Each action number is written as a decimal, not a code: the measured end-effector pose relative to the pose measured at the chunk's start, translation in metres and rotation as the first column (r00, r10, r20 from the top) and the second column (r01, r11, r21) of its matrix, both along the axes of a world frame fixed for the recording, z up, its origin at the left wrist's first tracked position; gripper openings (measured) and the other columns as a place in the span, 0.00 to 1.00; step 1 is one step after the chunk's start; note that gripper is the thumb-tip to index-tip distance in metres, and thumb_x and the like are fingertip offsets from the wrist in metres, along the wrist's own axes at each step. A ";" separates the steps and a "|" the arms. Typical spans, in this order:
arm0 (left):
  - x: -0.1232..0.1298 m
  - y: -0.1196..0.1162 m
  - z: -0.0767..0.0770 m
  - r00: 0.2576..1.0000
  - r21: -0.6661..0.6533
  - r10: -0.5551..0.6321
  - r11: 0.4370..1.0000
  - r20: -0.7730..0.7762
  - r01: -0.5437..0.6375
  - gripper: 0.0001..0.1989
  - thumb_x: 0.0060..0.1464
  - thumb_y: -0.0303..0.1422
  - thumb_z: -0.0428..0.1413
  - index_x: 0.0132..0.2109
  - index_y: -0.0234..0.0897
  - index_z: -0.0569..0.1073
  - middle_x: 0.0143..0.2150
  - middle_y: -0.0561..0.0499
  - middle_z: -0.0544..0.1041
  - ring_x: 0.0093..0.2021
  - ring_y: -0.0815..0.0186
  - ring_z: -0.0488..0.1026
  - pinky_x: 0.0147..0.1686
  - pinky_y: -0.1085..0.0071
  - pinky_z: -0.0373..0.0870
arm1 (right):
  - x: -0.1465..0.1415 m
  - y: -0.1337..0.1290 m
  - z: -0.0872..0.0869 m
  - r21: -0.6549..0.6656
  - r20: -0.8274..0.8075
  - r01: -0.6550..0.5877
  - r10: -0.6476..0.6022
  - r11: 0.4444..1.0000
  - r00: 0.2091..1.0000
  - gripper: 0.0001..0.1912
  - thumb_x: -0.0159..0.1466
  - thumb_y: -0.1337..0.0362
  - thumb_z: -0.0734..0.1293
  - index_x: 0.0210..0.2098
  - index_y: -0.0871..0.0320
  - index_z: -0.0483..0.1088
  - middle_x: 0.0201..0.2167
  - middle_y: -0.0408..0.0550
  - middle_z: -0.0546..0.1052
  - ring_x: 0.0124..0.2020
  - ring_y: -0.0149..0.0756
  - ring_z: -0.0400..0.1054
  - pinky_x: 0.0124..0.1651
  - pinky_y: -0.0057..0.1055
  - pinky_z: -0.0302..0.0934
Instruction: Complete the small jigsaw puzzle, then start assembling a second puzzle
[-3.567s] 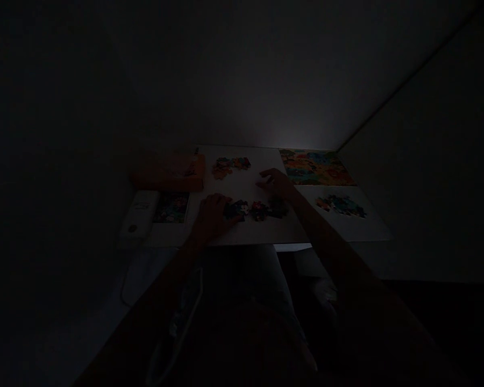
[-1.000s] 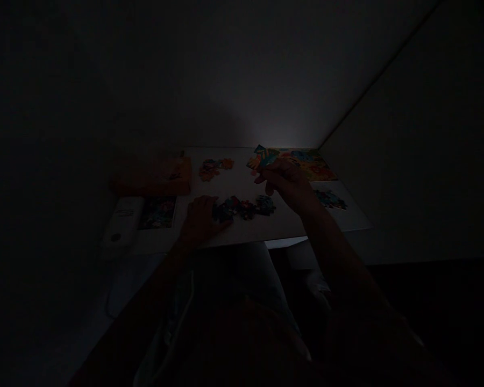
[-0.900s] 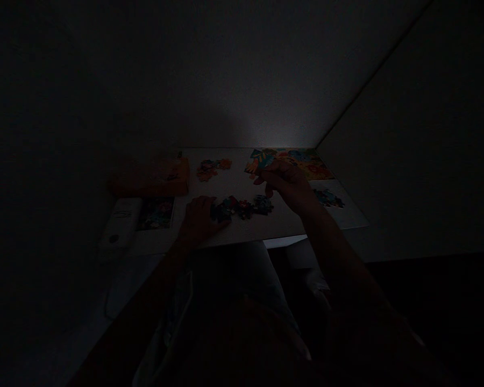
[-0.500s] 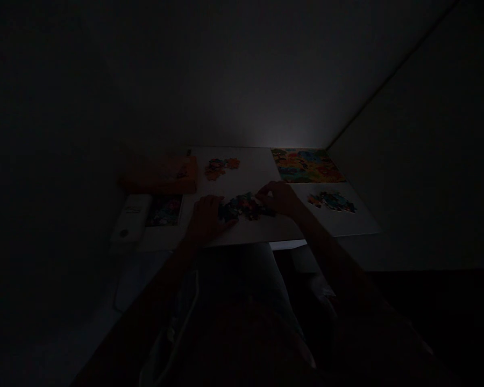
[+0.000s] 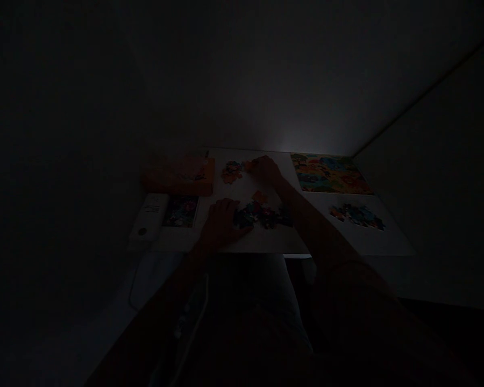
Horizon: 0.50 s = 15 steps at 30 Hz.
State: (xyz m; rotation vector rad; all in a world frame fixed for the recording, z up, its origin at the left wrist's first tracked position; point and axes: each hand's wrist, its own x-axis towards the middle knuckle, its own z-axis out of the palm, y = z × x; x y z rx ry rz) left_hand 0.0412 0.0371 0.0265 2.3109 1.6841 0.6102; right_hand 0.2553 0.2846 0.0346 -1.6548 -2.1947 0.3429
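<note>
The scene is very dark. My left hand (image 5: 225,223) lies on the white table with fingers and thumb apart, beside the left end of a dark multicoloured heap of puzzle pieces (image 5: 265,215). An orange piece (image 5: 260,198) shows at the back of this heap. Farther back, my right hand (image 5: 264,169) reaches to the orange end of another pile of puzzle pieces (image 5: 231,172). Its fingertips are bent down at an orange piece (image 5: 248,166); whether they grip it is too dark to tell.
An orange box (image 5: 189,185) with clear plastic stands at the back left. Before it lie a white box (image 5: 149,217) and a dark floral picture (image 5: 180,211). At right are a colourful picture sheet (image 5: 331,174) and a third pile of pieces (image 5: 358,215).
My right hand has moved from the middle heap back to the rear pile. An orange piece now shows at the back of the middle heap. The view has shifted slightly.
</note>
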 end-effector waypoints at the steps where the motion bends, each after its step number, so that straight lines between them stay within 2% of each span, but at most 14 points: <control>1: 0.000 0.000 0.000 1.000 -0.003 -0.001 1.000 -0.005 0.001 0.43 0.65 0.56 0.72 0.75 0.39 0.71 0.72 0.34 0.76 0.73 0.39 0.71 0.75 0.41 0.67 | -0.003 0.003 0.000 -0.008 0.020 0.001 -0.001 1.000 1.000 0.23 0.73 0.49 0.79 0.61 0.56 0.85 0.67 0.66 0.80 0.67 0.62 0.78 0.71 0.53 0.74; 3: 0.000 0.000 0.000 1.000 -0.010 0.000 1.000 -0.019 0.000 0.44 0.65 0.55 0.72 0.75 0.36 0.71 0.72 0.33 0.76 0.73 0.39 0.71 0.75 0.41 0.67 | -0.004 0.004 0.001 -0.018 0.051 -0.010 0.011 1.000 0.999 0.22 0.74 0.48 0.78 0.59 0.55 0.86 0.66 0.64 0.81 0.65 0.60 0.80 0.70 0.51 0.75; 6: 0.001 0.001 -0.001 1.000 -0.013 0.006 1.000 -0.025 -0.006 0.44 0.65 0.58 0.72 0.75 0.37 0.71 0.73 0.33 0.76 0.73 0.39 0.71 0.75 0.41 0.67 | 0.002 0.001 0.003 -0.025 0.086 -0.049 0.051 0.998 0.995 0.23 0.73 0.50 0.78 0.61 0.56 0.85 0.67 0.65 0.82 0.65 0.60 0.80 0.71 0.51 0.74; 9: 0.002 0.001 -0.001 1.000 0.003 0.002 1.000 -0.018 -0.002 0.44 0.66 0.58 0.71 0.75 0.36 0.71 0.72 0.33 0.76 0.73 0.39 0.72 0.76 0.42 0.67 | 0.009 -0.007 0.005 -0.003 0.029 -0.070 0.070 0.998 0.997 0.27 0.70 0.51 0.80 0.63 0.56 0.83 0.67 0.63 0.84 0.65 0.61 0.80 0.72 0.54 0.73; 12: 0.002 0.001 -0.002 1.000 0.024 -0.001 1.000 -0.006 0.001 0.44 0.65 0.58 0.72 0.75 0.36 0.71 0.72 0.33 0.77 0.73 0.39 0.72 0.75 0.41 0.68 | 0.016 -0.018 0.009 -0.019 -0.225 -0.062 0.056 0.998 0.973 0.26 0.68 0.47 0.79 0.59 0.54 0.83 0.59 0.59 0.88 0.56 0.55 0.83 0.67 0.53 0.75; 14: 0.001 0.001 -0.005 1.000 0.042 -0.003 0.999 0.014 0.003 0.43 0.65 0.58 0.71 0.75 0.38 0.71 0.71 0.33 0.77 0.73 0.39 0.73 0.75 0.40 0.69 | 0.023 -0.029 0.012 -0.115 -0.496 -0.061 -0.004 0.991 0.868 0.25 0.66 0.41 0.78 0.54 0.51 0.82 0.55 0.55 0.89 0.49 0.49 0.84 0.60 0.48 0.78; 15: 0.000 0.001 -0.007 1.000 0.052 -0.003 0.999 0.029 0.002 0.41 0.67 0.57 0.71 0.75 0.38 0.71 0.71 0.33 0.77 0.72 0.39 0.73 0.74 0.40 0.69 | 0.028 -0.035 0.013 -0.176 -0.631 -0.070 -0.058 0.982 0.774 0.26 0.65 0.38 0.76 0.51 0.49 0.81 0.54 0.53 0.89 0.47 0.46 0.84 0.56 0.46 0.79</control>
